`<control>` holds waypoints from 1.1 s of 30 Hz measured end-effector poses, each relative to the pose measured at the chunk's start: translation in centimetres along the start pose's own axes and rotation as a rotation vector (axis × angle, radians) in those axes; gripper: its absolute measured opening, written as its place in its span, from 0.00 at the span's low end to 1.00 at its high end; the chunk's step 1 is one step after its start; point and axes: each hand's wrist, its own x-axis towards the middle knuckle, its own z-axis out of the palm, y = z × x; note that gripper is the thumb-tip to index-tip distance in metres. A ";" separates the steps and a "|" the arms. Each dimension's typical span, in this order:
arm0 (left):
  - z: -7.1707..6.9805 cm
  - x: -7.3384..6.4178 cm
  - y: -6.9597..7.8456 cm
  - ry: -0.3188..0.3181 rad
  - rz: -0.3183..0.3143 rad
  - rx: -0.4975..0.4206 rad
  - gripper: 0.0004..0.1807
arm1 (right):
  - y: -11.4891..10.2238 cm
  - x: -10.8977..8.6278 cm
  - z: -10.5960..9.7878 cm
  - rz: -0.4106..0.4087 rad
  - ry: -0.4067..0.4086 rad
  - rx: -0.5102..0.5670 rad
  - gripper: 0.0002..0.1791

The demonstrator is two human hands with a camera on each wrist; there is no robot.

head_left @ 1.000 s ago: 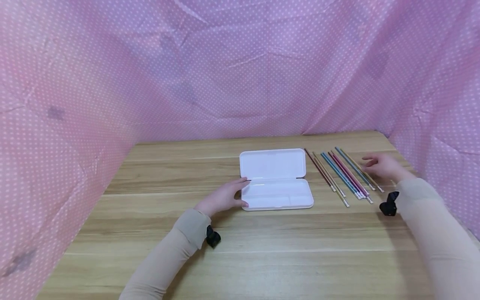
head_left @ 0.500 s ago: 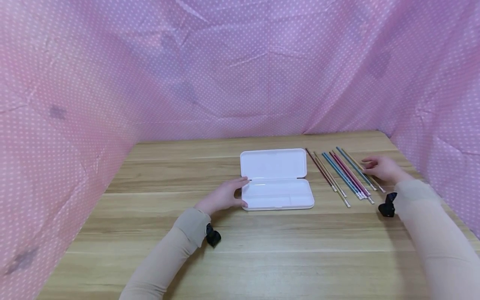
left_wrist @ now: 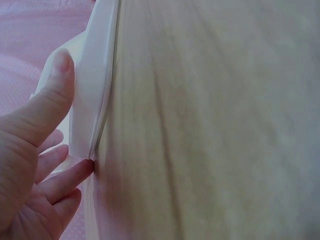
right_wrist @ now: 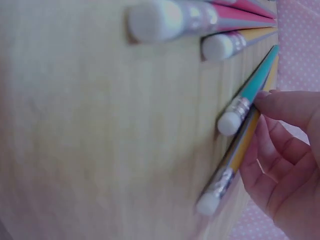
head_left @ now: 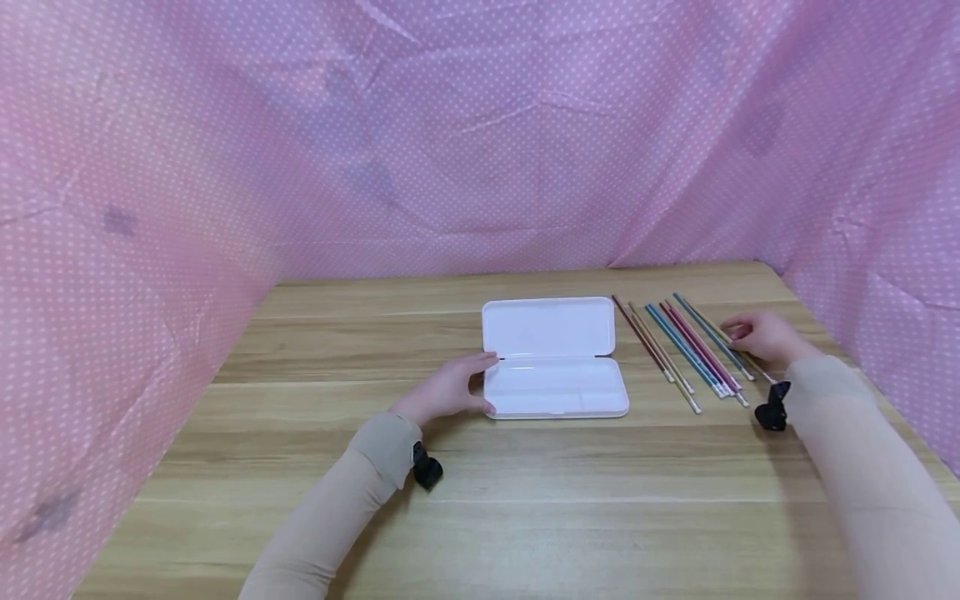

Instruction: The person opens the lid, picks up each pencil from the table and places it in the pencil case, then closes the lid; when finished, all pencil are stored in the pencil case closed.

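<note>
A white pencil case (head_left: pixel 551 387) lies open on the table, its lid (head_left: pixel 549 327) folded back. My left hand (head_left: pixel 446 390) holds the case's left end, thumb at the front corner and fingers near the hinge. In the left wrist view the thumb rests against the white rim (left_wrist: pixel 92 75). To the right, my right hand (head_left: pixel 768 340) pinches a yellow pencil (right_wrist: pixel 242 145), the outermost of the row, between thumb and fingers. A teal pencil (right_wrist: pixel 257 77) lies right beside it, close to the thumb. Both have white erasers toward the person.
Several more pencils lie slanted between case and right hand: dark red (head_left: pixel 637 329), blue (head_left: pixel 678 342) and magenta (head_left: pixel 697 342) ones among them. Pink dotted cloth (head_left: pixel 480 167) hangs behind the wooden table (head_left: pixel 525 517) and along its sides.
My right hand has come slightly left onto the yellow pencil and taken it between thumb and fingers; its eraser end has shifted a little right. The left hand stays at the case.
</note>
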 end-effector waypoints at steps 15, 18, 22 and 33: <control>0.0 -0.1 -0.2 -0.034 -0.016 -0.005 0.49 | -1.1 -0.6 -1.2 -0.018 0.005 -0.113 0.23; -0.1 -0.1 -0.1 -0.025 -0.010 -0.005 0.49 | -1.8 -0.6 -1.7 -0.023 0.016 -0.132 0.23; -0.2 -0.1 0.1 -0.029 -0.020 0.001 0.49 | -2.8 -0.4 -2.1 -0.044 0.030 -0.137 0.22; -0.2 -0.1 -0.1 -0.029 -0.019 0.004 0.48 | -5.7 -0.2 -2.4 -0.145 0.062 -0.158 0.20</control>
